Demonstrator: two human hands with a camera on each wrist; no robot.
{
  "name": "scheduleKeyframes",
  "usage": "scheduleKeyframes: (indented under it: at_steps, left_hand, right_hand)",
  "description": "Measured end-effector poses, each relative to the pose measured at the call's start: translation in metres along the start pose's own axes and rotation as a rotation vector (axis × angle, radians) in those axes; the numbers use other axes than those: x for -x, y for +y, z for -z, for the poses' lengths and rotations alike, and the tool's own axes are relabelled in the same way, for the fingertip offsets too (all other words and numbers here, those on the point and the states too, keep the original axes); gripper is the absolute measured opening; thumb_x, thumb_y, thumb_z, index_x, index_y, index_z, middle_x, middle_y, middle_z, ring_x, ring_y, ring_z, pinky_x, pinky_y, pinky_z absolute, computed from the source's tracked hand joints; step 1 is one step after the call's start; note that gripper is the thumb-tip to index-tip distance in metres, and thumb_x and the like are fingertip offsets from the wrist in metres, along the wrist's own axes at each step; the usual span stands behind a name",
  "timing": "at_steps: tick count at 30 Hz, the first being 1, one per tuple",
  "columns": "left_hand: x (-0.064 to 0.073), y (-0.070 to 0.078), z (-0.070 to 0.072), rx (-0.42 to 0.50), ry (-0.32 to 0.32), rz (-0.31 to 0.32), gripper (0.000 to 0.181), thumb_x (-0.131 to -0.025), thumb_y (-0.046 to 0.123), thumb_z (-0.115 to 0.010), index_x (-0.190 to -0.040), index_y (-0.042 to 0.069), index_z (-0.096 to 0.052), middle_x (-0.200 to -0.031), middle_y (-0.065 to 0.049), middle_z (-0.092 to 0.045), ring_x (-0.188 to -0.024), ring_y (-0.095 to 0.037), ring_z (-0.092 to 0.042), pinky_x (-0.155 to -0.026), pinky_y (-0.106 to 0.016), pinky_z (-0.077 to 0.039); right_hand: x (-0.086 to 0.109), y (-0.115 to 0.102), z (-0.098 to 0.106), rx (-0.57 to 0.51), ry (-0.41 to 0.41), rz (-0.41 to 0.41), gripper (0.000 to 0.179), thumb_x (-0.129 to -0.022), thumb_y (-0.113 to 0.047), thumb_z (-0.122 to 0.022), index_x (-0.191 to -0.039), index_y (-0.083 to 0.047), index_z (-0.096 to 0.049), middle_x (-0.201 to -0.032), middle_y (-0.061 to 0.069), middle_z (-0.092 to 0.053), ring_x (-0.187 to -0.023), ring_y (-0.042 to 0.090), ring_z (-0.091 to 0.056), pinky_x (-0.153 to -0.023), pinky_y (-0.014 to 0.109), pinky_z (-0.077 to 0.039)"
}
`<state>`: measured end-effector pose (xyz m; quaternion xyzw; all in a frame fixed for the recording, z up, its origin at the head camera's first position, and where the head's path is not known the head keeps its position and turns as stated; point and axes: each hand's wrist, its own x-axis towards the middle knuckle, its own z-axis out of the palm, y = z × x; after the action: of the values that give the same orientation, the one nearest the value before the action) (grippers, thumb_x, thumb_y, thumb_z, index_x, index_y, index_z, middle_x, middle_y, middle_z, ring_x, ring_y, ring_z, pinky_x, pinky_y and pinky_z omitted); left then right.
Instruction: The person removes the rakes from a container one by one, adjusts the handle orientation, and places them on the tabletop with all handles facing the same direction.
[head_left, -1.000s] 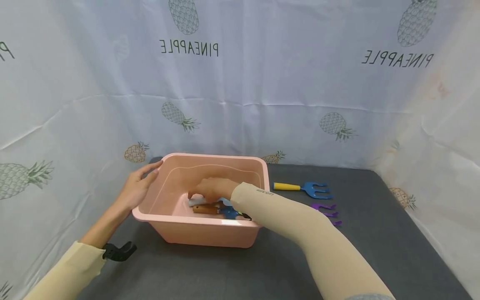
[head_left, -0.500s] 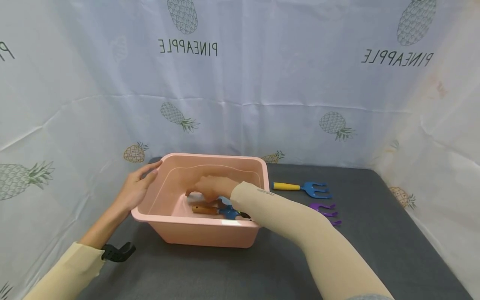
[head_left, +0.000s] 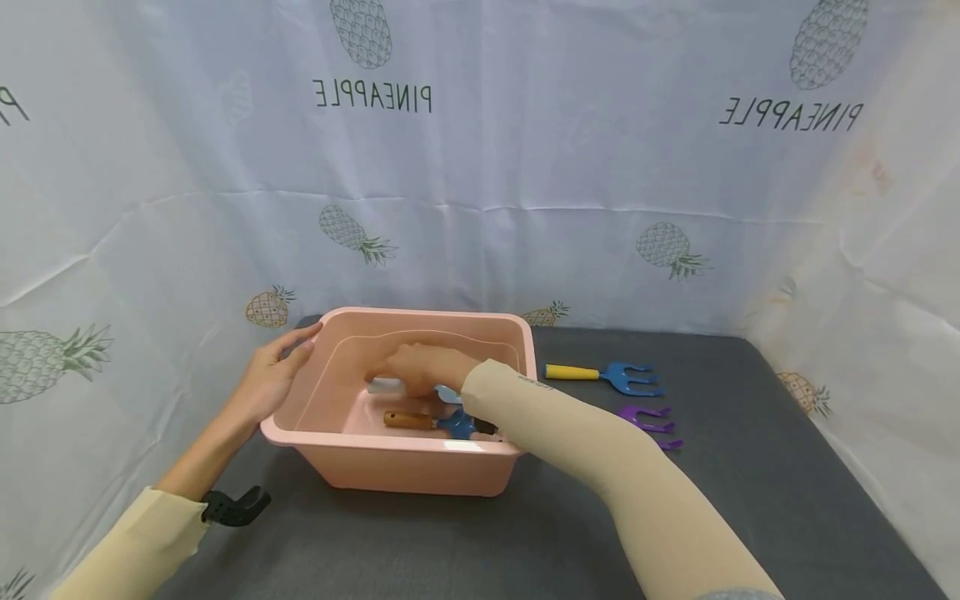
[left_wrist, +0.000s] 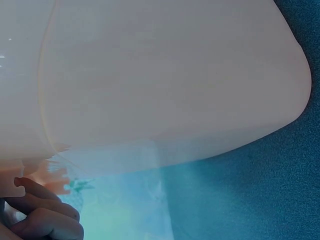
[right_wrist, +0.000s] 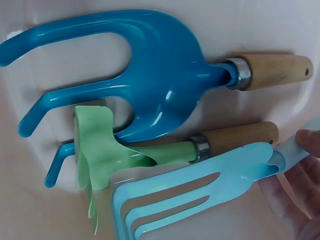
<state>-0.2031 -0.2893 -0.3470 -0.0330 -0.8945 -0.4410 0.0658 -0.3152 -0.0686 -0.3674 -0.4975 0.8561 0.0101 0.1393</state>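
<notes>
My left hand [head_left: 267, 379] grips the left rim of a pink plastic basin [head_left: 405, 467]; its curled fingers [left_wrist: 47, 222] show outside the wall in the left wrist view. Inside the basin, my right hand [head_left: 427, 368] holds the pale handle [head_left: 385, 386] of a light blue slotted hand fork [right_wrist: 187, 182]. Thumb and fingers are round that handle in the right wrist view. Beside the fork lie a green hand rake [right_wrist: 100, 155] and a larger blue hand rake [right_wrist: 165, 75], both with wooden handles. The green rake's head overlaps the blue rake's tines.
On the dark table [head_left: 360, 542] right of the basin lies a blue hand fork [head_left: 622, 379] with a yellow handle. Nearer, a purple fork [head_left: 651, 418] is partly hidden by the right sleeve. A pineapple-print curtain [head_left: 480, 167] encloses the back and sides.
My right hand has shifted slightly back and left inside the basin, and the light blue fork's handle has moved away from the wooden one. The left hand stays on the rim.
</notes>
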Motion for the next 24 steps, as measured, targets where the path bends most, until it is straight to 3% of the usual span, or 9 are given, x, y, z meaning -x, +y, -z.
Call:
scheduleKeyframes:
  at_steps: [7, 12, 18, 24]
  left_hand:
    - [-0.001, -0.001, -0.001, -0.030, 0.010, -0.006, 0.054, -0.103, 0.045, -0.036, -0.149, 0.018, -0.038, -0.154, -0.019, -0.032, -0.134, -0.043, -0.040, -0.100, -0.053, -0.041]
    - [-0.001, -0.001, 0.000, -0.022, 0.003, -0.011, 0.054, -0.103, 0.045, -0.036, -0.149, 0.018, -0.037, -0.155, -0.020, -0.031, -0.134, -0.045, -0.039, -0.101, -0.058, -0.039]
    - [-0.002, -0.001, -0.001, -0.014, 0.012, -0.013, 0.054, -0.103, 0.045, -0.037, -0.149, 0.018, -0.038, -0.155, -0.019, -0.031, -0.136, -0.044, -0.037, -0.102, -0.059, -0.037]
    - [-0.002, 0.000, 0.000, -0.014, 0.018, -0.015, 0.053, -0.103, 0.045, -0.037, -0.148, 0.017, -0.039, -0.154, -0.019, -0.031, -0.137, -0.045, -0.035, -0.103, -0.060, -0.035]
  right_hand:
    - [0.000, 0.001, 0.004, -0.071, -0.042, 0.016, 0.066, -0.089, -0.008, -0.066, -0.141, -0.042, -0.043, -0.123, -0.016, -0.052, -0.095, 0.004, -0.053, -0.080, 0.020, -0.045]
    - [0.001, 0.001, 0.007, -0.091, -0.060, 0.006, 0.070, -0.088, 0.001, -0.061, -0.141, -0.041, -0.044, -0.114, -0.011, -0.057, -0.074, 0.012, -0.057, -0.059, 0.023, -0.044]
    - [0.005, 0.000, 0.013, -0.147, -0.065, 0.012, 0.083, -0.081, 0.009, -0.063, -0.143, -0.041, -0.041, -0.126, -0.013, -0.056, -0.086, 0.009, -0.057, -0.064, 0.019, -0.047]
    - [0.004, 0.000, 0.018, -0.124, -0.090, 0.025, 0.085, -0.079, 0.008, -0.066, -0.144, -0.041, -0.040, -0.130, -0.013, -0.054, -0.082, 0.010, -0.059, -0.061, 0.021, -0.047]
